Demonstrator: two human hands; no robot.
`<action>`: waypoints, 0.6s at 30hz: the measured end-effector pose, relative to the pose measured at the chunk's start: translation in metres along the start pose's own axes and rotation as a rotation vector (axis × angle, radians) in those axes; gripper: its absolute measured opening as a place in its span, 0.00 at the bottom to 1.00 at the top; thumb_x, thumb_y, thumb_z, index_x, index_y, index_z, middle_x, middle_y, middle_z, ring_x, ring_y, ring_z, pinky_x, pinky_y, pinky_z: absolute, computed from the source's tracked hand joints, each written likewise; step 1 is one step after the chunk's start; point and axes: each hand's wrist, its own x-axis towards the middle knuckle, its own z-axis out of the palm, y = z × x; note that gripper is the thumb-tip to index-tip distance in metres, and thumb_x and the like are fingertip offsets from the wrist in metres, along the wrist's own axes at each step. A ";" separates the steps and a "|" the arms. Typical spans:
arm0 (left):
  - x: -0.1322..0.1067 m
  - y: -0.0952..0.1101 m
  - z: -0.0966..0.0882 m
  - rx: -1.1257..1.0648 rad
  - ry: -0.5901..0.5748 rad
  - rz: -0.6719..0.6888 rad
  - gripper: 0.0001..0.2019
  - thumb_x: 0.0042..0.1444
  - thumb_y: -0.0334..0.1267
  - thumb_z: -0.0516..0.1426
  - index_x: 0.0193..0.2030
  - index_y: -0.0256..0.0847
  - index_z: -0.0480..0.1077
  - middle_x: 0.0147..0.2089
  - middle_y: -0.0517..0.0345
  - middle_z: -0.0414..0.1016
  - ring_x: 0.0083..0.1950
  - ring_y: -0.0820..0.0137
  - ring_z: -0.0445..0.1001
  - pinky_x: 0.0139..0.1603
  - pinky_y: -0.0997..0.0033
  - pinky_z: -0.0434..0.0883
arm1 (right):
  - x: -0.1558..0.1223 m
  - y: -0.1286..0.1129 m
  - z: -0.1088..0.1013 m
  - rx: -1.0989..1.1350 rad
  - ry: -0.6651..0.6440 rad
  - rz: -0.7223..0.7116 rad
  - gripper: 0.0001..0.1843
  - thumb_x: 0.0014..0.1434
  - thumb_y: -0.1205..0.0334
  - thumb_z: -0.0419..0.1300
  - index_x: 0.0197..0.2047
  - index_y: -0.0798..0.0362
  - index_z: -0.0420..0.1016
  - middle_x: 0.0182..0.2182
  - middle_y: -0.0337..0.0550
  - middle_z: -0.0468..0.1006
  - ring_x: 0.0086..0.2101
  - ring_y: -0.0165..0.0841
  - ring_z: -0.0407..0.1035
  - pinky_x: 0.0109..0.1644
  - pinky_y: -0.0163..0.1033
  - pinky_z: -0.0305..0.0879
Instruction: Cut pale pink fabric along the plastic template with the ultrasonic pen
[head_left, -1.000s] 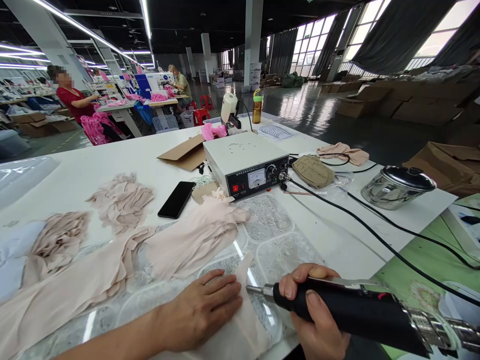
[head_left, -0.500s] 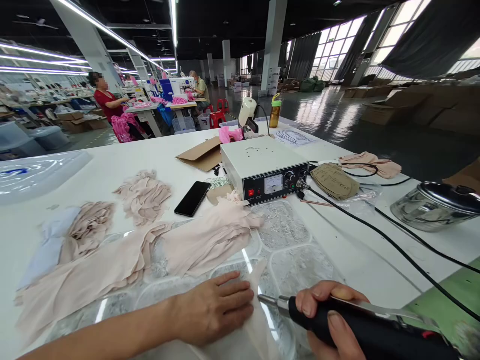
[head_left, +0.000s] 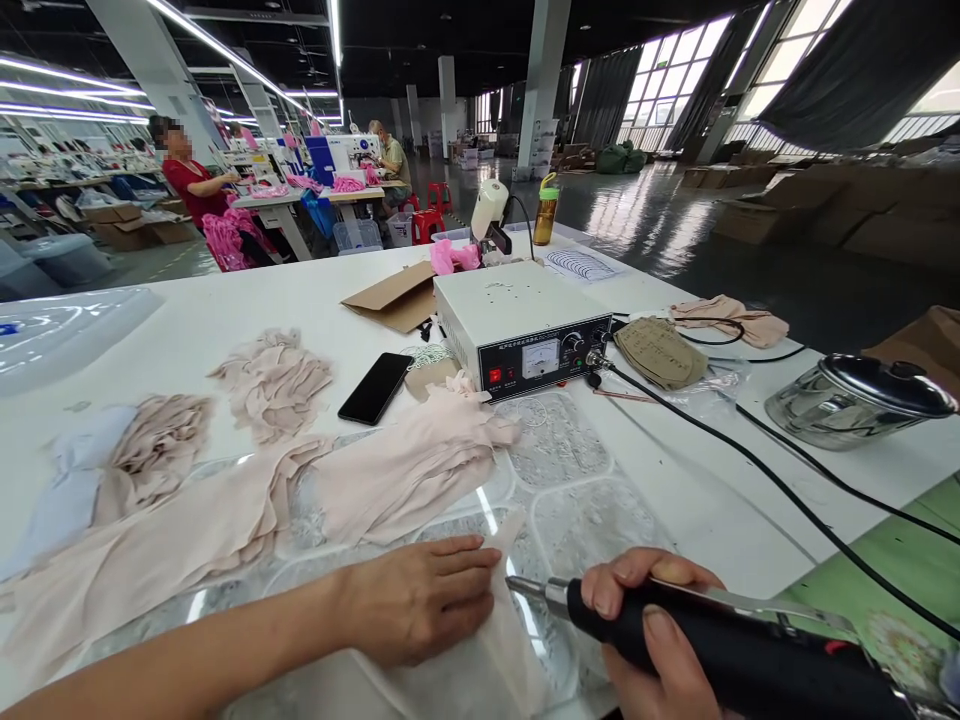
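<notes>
My left hand point(head_left: 420, 598) lies flat, fingers stretched out, pressing a pale pink fabric piece point(head_left: 487, 660) onto a glass plate point(head_left: 577, 520) at the table's near edge. My right hand point(head_left: 652, 640) is wrapped round a black hand-held tool point(head_left: 720, 655). Its metal tip point(head_left: 525, 588) points left and sits just beside my left fingertips, over the fabric. A black cable point(head_left: 750, 470) runs from the tool to a white control box point(head_left: 521, 325) with a dial and knobs.
Piles of pink fabric pieces point(head_left: 270, 380) lie left and centre. A black phone point(head_left: 375, 388), cardboard point(head_left: 394, 295), a steel pot point(head_left: 855, 400), a bottle point(head_left: 546, 210) and a tan pouch point(head_left: 660, 352) stand on the white table point(head_left: 187, 320). Other people sew at far tables.
The view has shifted slightly. My hands keep their grip and pose, and the tool tip stays by my left fingertips on the fabric.
</notes>
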 end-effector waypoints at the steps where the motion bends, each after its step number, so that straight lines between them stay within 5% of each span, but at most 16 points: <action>1: 0.000 -0.001 0.000 -0.019 -0.009 0.005 0.10 0.66 0.28 0.50 0.46 0.27 0.72 0.45 0.41 0.76 0.62 0.56 0.68 0.68 0.59 0.62 | 0.000 0.000 0.000 -0.002 0.002 0.002 0.06 0.58 0.62 0.59 0.40 0.47 0.67 0.31 0.36 0.67 0.25 0.29 0.67 0.30 0.42 0.71; 8: 0.005 -0.006 -0.003 -0.071 -0.028 0.023 0.10 0.65 0.28 0.49 0.42 0.29 0.72 0.41 0.41 0.75 0.61 0.56 0.70 0.67 0.59 0.63 | 0.001 0.000 0.002 0.006 -0.006 -0.014 0.05 0.59 0.62 0.59 0.39 0.48 0.67 0.30 0.35 0.68 0.24 0.28 0.68 0.29 0.41 0.71; 18: 0.001 -0.005 -0.004 -0.052 -0.039 0.009 0.11 0.67 0.30 0.50 0.49 0.30 0.72 0.38 0.46 0.74 0.59 0.56 0.71 0.66 0.59 0.64 | 0.004 -0.002 0.006 0.003 0.014 -0.023 0.05 0.58 0.62 0.60 0.39 0.48 0.68 0.30 0.35 0.68 0.23 0.28 0.67 0.27 0.41 0.71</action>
